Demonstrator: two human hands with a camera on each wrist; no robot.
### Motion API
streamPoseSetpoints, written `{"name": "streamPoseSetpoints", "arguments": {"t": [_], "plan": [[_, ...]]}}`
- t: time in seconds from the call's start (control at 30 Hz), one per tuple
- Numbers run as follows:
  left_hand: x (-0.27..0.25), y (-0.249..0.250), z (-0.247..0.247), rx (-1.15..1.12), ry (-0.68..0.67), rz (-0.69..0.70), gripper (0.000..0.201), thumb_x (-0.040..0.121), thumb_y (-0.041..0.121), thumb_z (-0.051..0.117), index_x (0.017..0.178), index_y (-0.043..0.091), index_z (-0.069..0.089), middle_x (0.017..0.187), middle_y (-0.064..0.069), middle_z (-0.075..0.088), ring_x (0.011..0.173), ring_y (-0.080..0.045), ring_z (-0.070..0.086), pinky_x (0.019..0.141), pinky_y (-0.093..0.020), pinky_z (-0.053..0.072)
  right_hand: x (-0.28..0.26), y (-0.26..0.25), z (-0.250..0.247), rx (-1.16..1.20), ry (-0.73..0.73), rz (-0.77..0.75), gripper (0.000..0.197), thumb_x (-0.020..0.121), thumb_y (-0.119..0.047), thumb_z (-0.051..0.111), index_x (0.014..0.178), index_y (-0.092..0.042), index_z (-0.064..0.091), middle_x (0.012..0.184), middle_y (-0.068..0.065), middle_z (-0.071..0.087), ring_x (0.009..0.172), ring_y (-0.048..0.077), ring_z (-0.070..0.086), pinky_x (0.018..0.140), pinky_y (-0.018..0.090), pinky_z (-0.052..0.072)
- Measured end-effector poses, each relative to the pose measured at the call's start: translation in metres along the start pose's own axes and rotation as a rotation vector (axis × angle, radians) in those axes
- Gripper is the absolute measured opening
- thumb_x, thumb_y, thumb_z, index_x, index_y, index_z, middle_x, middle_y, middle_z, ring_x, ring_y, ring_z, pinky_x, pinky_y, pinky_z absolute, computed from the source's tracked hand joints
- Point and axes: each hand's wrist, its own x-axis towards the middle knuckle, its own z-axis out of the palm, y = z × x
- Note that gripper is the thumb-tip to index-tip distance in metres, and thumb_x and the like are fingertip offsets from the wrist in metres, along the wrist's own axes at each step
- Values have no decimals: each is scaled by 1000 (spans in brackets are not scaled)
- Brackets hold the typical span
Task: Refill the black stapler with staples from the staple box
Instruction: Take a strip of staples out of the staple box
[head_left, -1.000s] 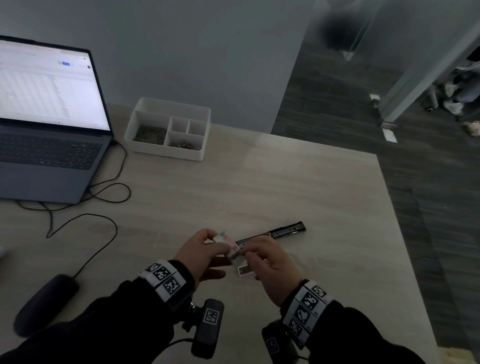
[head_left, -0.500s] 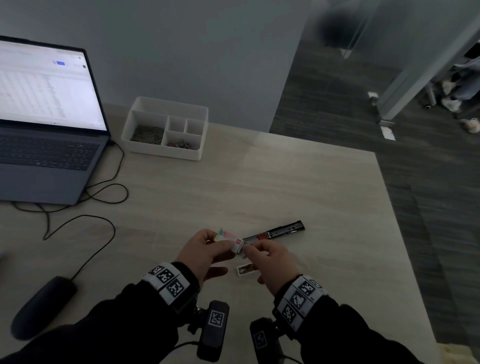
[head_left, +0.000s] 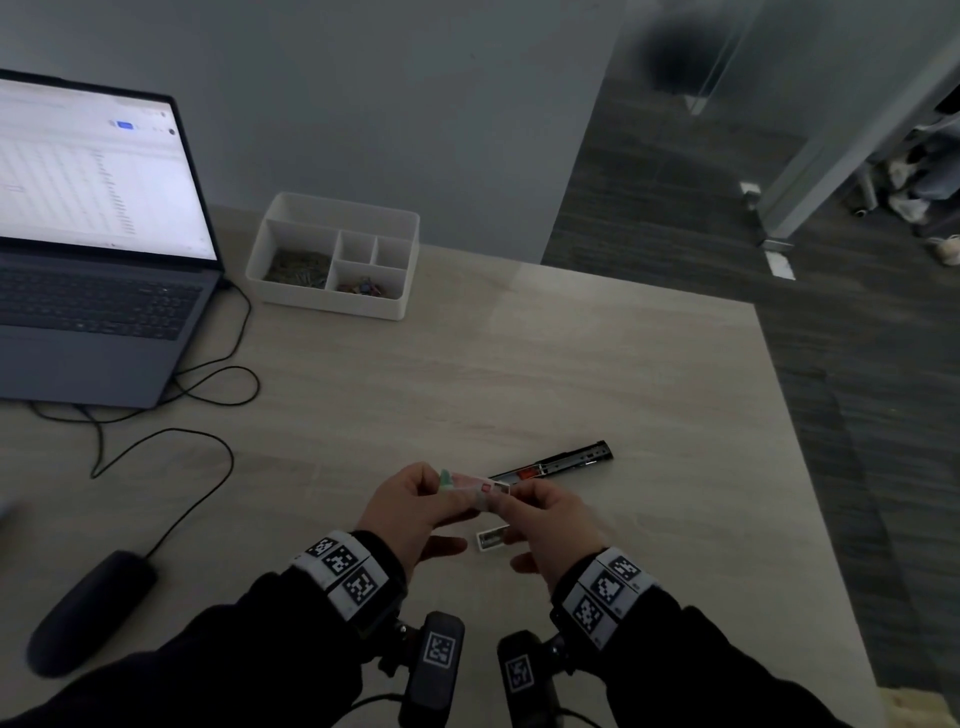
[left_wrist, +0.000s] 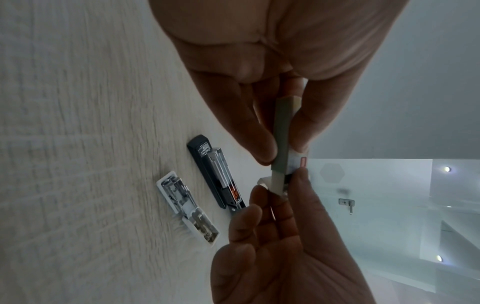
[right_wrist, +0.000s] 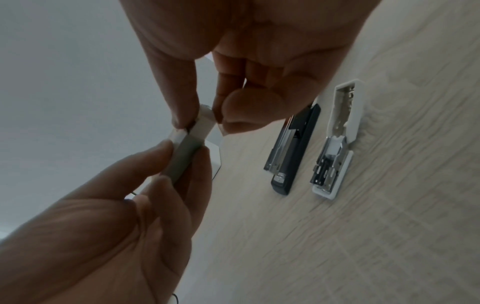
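Observation:
I hold the small staple box (head_left: 475, 486) just above the table with both hands. My left hand (head_left: 441, 493) grips its grey-green sleeve (left_wrist: 283, 131) between thumb and fingers. My right hand (head_left: 511, 501) pinches the white inner tray (right_wrist: 205, 121), which sticks out a little at the box's right end. The black stapler (head_left: 561, 462) lies open and flat on the table just beyond my right hand, its metal staple channel (left_wrist: 221, 172) exposed. Neither hand touches it.
A small white stapler (head_left: 492, 538) lies open on the table under my hands. At the back left stand a laptop (head_left: 93, 249) and a white organiser tray (head_left: 332, 254). Cables (head_left: 208, 384) and a dark oval object (head_left: 88, 608) lie left. The table's edge (head_left: 810, 467) runs along the right.
My right hand's fingers have shifted from over the box to its right end, where they now pinch the inner tray. The black stapler has not moved.

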Motion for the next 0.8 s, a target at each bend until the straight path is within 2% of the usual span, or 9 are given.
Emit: {"name": "streamPoseSetpoints", "arguments": {"t": [0.1, 0.17, 0.27, 0.37, 0.47, 0.67, 0.8], "plan": [[1, 0, 0, 15, 20, 0, 32, 71, 11, 82, 64, 20, 52, 88, -15, 74, 89, -25, 75, 54, -31, 54, 1, 1, -2, 28, 2, -4, 21, 80, -29, 76, 89, -11, 71, 74, -3, 67, 53, 4, 65, 51, 28, 53], [1, -1, 1, 18, 24, -7, 21, 74, 12, 80, 78, 15, 59, 96, -17, 75, 89, -23, 75, 56, -31, 55, 2, 2, -2, 47, 12, -14, 15, 81, -27, 75, 86, -12, 72, 72, -2, 66, 55, 7, 66, 52, 29, 53], [3, -2, 1, 3, 39, -12, 23, 76, 12, 78, 88, 11, 59, 101, -20, 74, 90, -22, 75, 58, -31, 56, 3, 2, -2, 48, 25, -13, 11, 83, -25, 73, 86, -14, 72, 74, 1, 67, 59, 11, 68, 53, 30, 54], [3, -3, 2, -9, 42, -4, 27, 76, 10, 79, 86, 12, 54, 102, -22, 73, 90, -22, 75, 58, -32, 56, 2, 1, -2, 52, 22, -13, 15, 83, -28, 72, 88, -14, 72, 81, 3, 69, 62, 15, 69, 54, 31, 56], [2, -3, 3, -17, 31, 1, 33, 73, 9, 81, 81, 14, 49, 99, -21, 74, 90, -22, 75, 58, -32, 56, 1, 0, -1, 62, 13, -16, 23, 79, -31, 76, 90, -12, 70, 80, 2, 69, 61, 15, 69, 51, 30, 55], [0, -3, 1, -29, 40, -17, 30, 76, 9, 78, 85, 14, 51, 93, -18, 73, 88, -21, 75, 56, -32, 57, 4, 3, -1, 69, 13, 10, 13, 83, -24, 73, 88, -13, 70, 82, 5, 69, 65, 20, 71, 50, 30, 53], [-1, -4, 1, -77, 46, -33, 27, 80, 8, 73, 82, 14, 47, 98, -17, 75, 85, -21, 76, 53, -32, 57, 5, 3, -2, 134, -7, 32, 9, 85, -19, 69, 86, -11, 66, 77, 5, 65, 62, 20, 68, 47, 29, 51]]}}
